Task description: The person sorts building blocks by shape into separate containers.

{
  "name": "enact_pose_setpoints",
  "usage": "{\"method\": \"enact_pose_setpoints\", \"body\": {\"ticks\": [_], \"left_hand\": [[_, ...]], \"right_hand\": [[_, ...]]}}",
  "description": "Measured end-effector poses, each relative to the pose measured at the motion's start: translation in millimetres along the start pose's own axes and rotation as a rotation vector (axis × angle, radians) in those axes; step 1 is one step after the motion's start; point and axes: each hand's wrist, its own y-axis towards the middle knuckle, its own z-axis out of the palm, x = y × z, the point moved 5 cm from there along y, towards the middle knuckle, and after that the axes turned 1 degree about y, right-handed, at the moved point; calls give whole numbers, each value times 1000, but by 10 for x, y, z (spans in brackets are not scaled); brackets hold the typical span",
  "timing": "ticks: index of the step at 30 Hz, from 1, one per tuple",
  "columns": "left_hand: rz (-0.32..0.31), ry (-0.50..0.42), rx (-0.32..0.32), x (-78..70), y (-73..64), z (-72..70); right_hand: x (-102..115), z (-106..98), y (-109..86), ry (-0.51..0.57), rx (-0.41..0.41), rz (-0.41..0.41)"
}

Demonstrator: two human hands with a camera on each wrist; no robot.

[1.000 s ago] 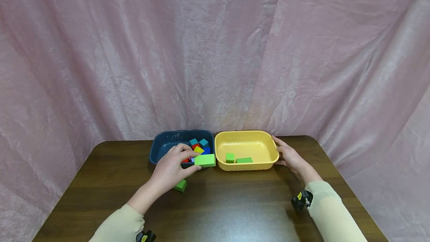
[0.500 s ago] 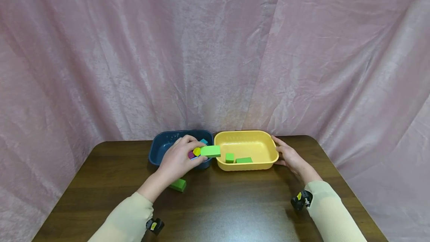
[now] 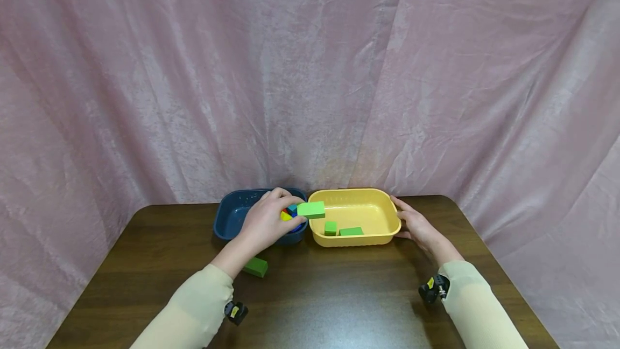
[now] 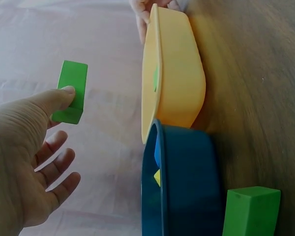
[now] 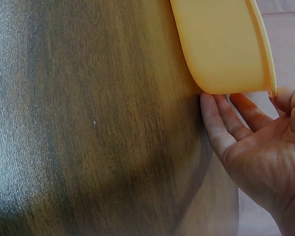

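In the head view, my left hand (image 3: 268, 220) pinches a bright green rectangular block (image 3: 311, 210) between thumb and fingers. It holds the block above the adjoining rims of the two tubs, and in the left wrist view the other fingers are loosely bent away from it. A yellow tub (image 3: 360, 241) contains a green cube (image 3: 331, 228) and a green oblong block (image 3: 351, 231). Against that tub's right end rests my right hand (image 3: 422, 230); in the right wrist view its fingers (image 5: 217, 125) touch the outer wall and rim.
Left of the yellow tub is a dark blue tub (image 3: 227, 220) with yellow, red and blue blocks, partly hidden by my left hand. Another green block (image 3: 255, 267) lies on the wooden table (image 3: 329, 295) in front of it. A pink curtain (image 3: 310, 79) hangs behind.
My left hand has carried the green block up and to the right, from over the blue tub to the yellow tub's left rim. The right hand has stayed in place.
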Motion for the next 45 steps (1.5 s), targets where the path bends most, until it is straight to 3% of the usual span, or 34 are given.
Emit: {"method": "enact_pose_setpoints", "body": {"ticks": [22,33,45], "left_hand": [[-50,87,47,-55,301,164],[-94,136,112,-22,423,335],[-83,197,134,-37,541,464]], "right_hand": [[-3,-6,7,5,-10,7],[-7,11,1,24,7,14],[-4,4,6,18,11,6]]}}
